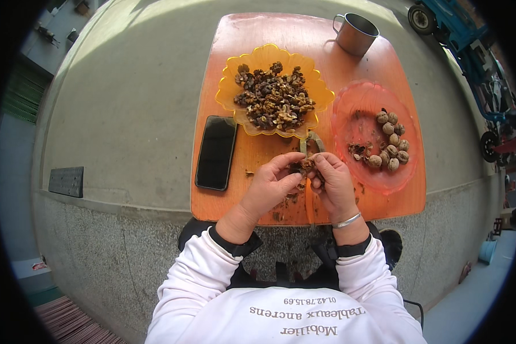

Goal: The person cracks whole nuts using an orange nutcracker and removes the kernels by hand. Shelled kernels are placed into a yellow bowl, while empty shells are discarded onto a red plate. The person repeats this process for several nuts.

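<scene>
My left hand (275,179) and my right hand (332,179) meet over the near part of the wooden table, both holding a broken walnut (308,164) between their fingertips. Under the hands lies a pair of metal pliers (311,144), its jaws pointing away from me and its handles partly hidden. Beyond them stands a yellow scalloped bowl (323,95) heaped with walnut kernels (275,99). To the right, a pink translucent plate (348,101) holds whole walnuts (388,128) and some shell bits (357,149). Shell crumbs (279,215) are scattered on the tabletop near my wrists.
A black smartphone (216,152) lies at the table's left edge. At the far right corner stands a metal mug (357,35). The table (258,28) has rounded corners. A blue wheeled vehicle (449,21) is on the floor at the upper right.
</scene>
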Tool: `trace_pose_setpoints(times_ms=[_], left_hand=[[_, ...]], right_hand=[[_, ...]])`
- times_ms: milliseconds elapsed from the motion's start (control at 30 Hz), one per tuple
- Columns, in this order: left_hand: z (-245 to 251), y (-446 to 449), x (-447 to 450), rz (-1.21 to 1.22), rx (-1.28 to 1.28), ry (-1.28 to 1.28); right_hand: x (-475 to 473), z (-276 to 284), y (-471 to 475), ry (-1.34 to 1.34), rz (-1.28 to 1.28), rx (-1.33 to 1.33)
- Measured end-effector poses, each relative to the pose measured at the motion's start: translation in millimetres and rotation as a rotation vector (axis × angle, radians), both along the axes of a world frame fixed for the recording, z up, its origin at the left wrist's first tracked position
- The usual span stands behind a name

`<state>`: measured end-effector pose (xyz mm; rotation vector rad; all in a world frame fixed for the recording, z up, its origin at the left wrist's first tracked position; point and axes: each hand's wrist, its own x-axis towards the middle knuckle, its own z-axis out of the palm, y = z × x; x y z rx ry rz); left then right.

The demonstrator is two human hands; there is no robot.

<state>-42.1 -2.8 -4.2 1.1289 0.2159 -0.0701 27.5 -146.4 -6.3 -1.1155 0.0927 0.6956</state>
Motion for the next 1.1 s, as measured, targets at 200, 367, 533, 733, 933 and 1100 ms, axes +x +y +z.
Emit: trace_pose_setpoints(times_ms=[200,367,533,733,933,1100], left_hand=[[-2,3,3,0.031,-0.034,0.088],[-2,7,3,0.071,-0.249,0.087],[-2,2,3,0.063,0.151,-0.03],[-5,2,3,0.152,0.111,0.062],[-10,-1,6,0.278,0.601,-0.2],[-1,-4,1,0.357,0.937,-0.37]], right_hand=[[-6,-3,9,-0.117,0.013,-0.086],[-4,0,9,-0.288,-0.077,-0.165],[-7,-1,7,-0.172,0.1,-0.059],[2,-4,0,0.145,-0.009,0.232],[2,2,1,0.32,-0.042,0.5],[2,2,2,0.327,-0.054,0.61]])
